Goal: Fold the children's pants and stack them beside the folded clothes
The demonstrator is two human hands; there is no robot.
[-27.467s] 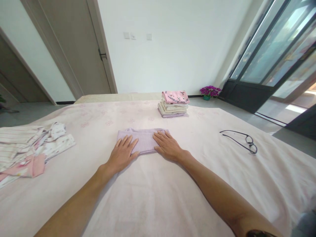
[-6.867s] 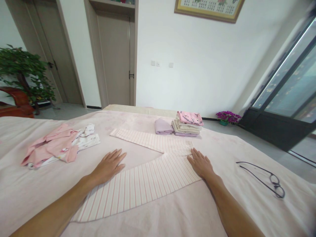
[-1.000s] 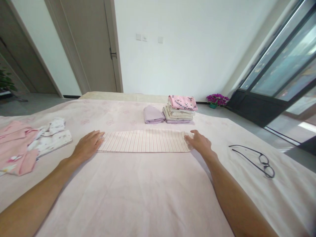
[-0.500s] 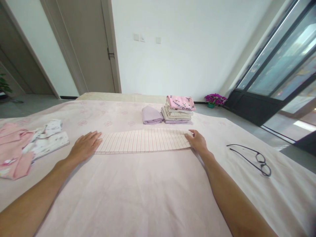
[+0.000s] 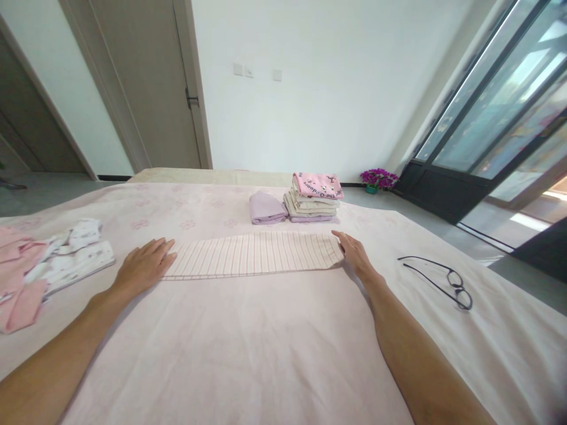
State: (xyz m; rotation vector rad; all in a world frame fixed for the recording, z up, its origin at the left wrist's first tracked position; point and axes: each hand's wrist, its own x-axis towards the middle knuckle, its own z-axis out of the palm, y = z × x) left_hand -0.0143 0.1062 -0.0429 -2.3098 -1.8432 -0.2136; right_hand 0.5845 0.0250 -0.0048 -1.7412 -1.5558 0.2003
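Observation:
A cream garment with reddish stripes [image 5: 257,255], its kind not plain to see, lies in a long flat strip across the bed. My left hand [image 5: 144,265] rests palm down at the strip's left end, fingers stretched out over the cloth's edge. At the opposite end, my right hand [image 5: 357,258] is beside the cloth with its fingers extended and apart. The thumb and part of the palm on that side are hidden. Just beyond the strip sit a folded lilac cloth [image 5: 267,209] and a stack of folded clothes [image 5: 312,206], a pink printed piece [image 5: 318,185] on top.
Pink clothing [image 5: 20,289] and a white patterned garment [image 5: 73,254] lie at the left on the pale pink bedcover [image 5: 248,348]. Black-framed glasses [image 5: 443,283] rest at the right. Purple flowers [image 5: 378,177] stand on the floor past the bed.
My right hand has eased off the striped cloth's right end, where its thumb was on the fabric. My left hand stays at the left end. The whole view has shifted slightly.

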